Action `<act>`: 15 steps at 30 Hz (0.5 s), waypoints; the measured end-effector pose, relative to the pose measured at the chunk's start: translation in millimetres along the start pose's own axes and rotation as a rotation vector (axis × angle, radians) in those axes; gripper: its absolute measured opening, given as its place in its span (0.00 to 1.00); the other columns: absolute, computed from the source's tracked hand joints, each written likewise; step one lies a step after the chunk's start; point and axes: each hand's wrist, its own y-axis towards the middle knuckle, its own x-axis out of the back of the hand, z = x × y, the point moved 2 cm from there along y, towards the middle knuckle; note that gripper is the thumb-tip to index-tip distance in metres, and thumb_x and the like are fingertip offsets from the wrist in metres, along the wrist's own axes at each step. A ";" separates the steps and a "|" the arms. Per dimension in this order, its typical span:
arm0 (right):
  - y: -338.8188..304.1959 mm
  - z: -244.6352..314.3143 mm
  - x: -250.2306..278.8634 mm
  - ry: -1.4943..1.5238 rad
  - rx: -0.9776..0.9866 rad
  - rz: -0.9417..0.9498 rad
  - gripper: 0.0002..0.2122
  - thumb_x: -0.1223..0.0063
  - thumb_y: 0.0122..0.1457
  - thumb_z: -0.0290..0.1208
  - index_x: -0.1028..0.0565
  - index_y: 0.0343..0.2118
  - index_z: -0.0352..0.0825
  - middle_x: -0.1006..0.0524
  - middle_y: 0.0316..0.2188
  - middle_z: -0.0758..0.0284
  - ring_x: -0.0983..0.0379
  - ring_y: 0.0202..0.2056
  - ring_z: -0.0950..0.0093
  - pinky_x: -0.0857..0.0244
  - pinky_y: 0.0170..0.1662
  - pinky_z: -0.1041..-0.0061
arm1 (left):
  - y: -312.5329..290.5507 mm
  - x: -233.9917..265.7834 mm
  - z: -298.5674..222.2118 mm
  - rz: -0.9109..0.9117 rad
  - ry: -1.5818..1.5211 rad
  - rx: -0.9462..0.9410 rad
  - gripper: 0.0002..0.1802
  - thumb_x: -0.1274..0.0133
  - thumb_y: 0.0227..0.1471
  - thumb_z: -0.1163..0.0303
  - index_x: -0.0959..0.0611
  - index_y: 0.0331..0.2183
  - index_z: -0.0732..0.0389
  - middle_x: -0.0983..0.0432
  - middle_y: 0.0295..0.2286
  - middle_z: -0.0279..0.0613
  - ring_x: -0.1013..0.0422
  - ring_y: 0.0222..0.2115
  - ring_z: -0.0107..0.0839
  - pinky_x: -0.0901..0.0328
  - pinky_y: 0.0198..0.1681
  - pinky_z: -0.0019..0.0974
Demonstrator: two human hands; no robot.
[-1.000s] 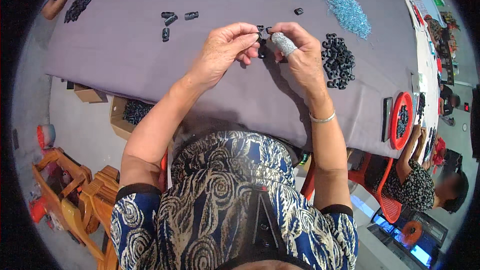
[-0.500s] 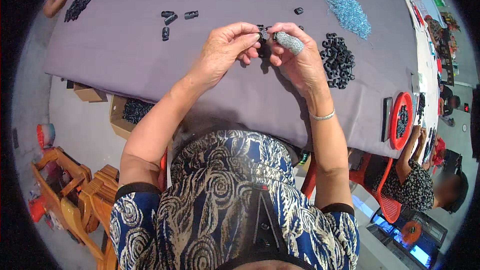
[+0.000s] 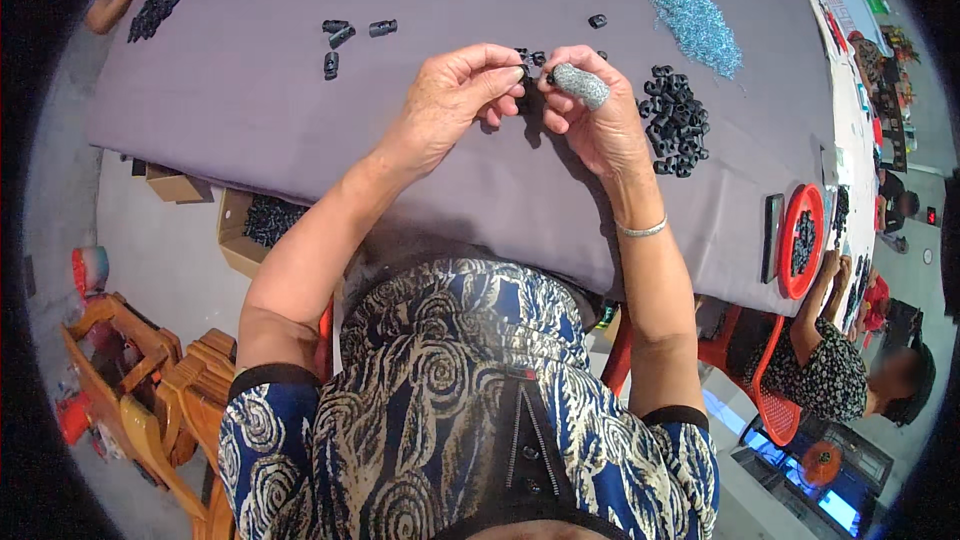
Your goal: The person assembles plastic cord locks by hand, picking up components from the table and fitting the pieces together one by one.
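Over the table my left hand (image 3: 450, 100) is closed in a pinch, thumb against forefinger, on a small black plastic part that is mostly hidden by the fingertips. Facing it across a narrow gap, my right hand (image 3: 600, 115) pinches another small black plastic part (image 3: 550, 78). A grey speckled wrap (image 3: 581, 87) covers one finger of that hand. Just beyond the fingertips lie a few black plastic pieces (image 3: 535, 57), partly hidden. Beside my right hand sits a heap of black cord-lock pieces (image 3: 677, 125). Farther off to the right is a pile of tiny bluish metal springs (image 3: 697, 28).
Several black cord locks (image 3: 382, 29) lie loose left of my hands on the grey-covered table (image 3: 240, 90). A red basket (image 3: 801, 242) of black parts stands at the right edge, near a co-worker's hands. A cardboard box (image 3: 240, 235) with black parts is below the left edge.
My hands have drawn slightly apart, the right one shifting a little to the right. More of the black pieces beyond the fingertips now shows. Both pinches stay closed.
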 end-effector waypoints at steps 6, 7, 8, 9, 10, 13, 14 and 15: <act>1.2 -3.7 -1.9 -0.059 0.042 -0.048 0.02 0.49 0.58 0.24 0.28 0.33 0.34 0.27 0.25 0.69 0.36 0.21 0.85 0.38 0.21 0.85 | 0.7 -1.8 2.1 0.041 -0.004 -0.001 0.13 0.50 0.57 0.68 0.23 0.42 0.65 0.25 0.29 0.35 0.30 0.26 0.19 0.34 0.28 0.23; 1.4 -4.2 -2.1 -0.066 0.055 -0.067 0.03 0.49 0.58 0.25 0.29 0.33 0.34 0.27 0.25 0.70 0.36 0.21 0.85 0.38 0.21 0.85 | 0.7 -1.8 2.0 0.039 -0.004 -0.001 0.13 0.50 0.57 0.68 0.23 0.42 0.65 0.25 0.29 0.35 0.30 0.26 0.19 0.34 0.28 0.23; 1.3 -4.8 -3.3 -0.065 0.054 -0.067 0.03 0.49 0.58 0.25 0.29 0.33 0.34 0.27 0.25 0.70 0.36 0.21 0.85 0.38 0.21 0.85 | 0.8 -1.9 1.9 0.036 0.006 -0.006 0.13 0.50 0.57 0.69 0.23 0.42 0.65 0.25 0.29 0.35 0.30 0.26 0.19 0.34 0.28 0.23; 0.9 -4.6 -4.7 -0.103 0.069 -0.078 0.03 0.49 0.58 0.25 0.29 0.34 0.34 0.28 0.25 0.70 0.36 0.21 0.86 0.38 0.21 0.85 | 1.0 -2.1 1.9 0.034 0.015 -0.010 0.13 0.50 0.57 0.69 0.23 0.42 0.65 0.25 0.29 0.35 0.30 0.26 0.19 0.34 0.28 0.23; 0.4 -4.7 -5.7 -0.142 0.085 -0.090 0.03 0.49 0.59 0.26 0.29 0.34 0.34 0.28 0.24 0.71 0.36 0.21 0.86 0.38 0.21 0.86 | 1.2 -2.6 2.2 0.033 0.015 -0.010 0.13 0.50 0.57 0.69 0.23 0.42 0.65 0.25 0.29 0.35 0.30 0.26 0.19 0.34 0.28 0.23; -0.3 -8.1 -8.1 -0.172 0.116 -0.086 0.04 0.49 0.59 0.26 0.30 0.34 0.34 0.29 0.24 0.72 0.36 0.21 0.86 0.39 0.21 0.87 | 1.0 -3.2 2.7 0.026 0.022 -0.023 0.13 0.51 0.58 0.69 0.23 0.42 0.65 0.24 0.29 0.36 0.29 0.26 0.19 0.34 0.28 0.23; -0.4 -8.5 -8.7 -0.171 0.116 -0.086 0.04 0.49 0.59 0.26 0.30 0.34 0.34 0.29 0.24 0.72 0.36 0.21 0.86 0.39 0.21 0.87 | 0.7 -3.3 3.1 0.028 0.014 -0.021 0.13 0.51 0.58 0.69 0.23 0.42 0.65 0.24 0.30 0.36 0.29 0.27 0.19 0.34 0.28 0.23; -0.7 -8.4 -9.4 -0.180 0.114 -0.085 0.04 0.49 0.59 0.26 0.30 0.34 0.34 0.29 0.24 0.72 0.36 0.21 0.86 0.40 0.21 0.87 | 0.4 -3.5 3.4 0.030 0.006 -0.018 0.13 0.51 0.58 0.69 0.24 0.43 0.65 0.24 0.30 0.36 0.29 0.27 0.20 0.34 0.29 0.23</act>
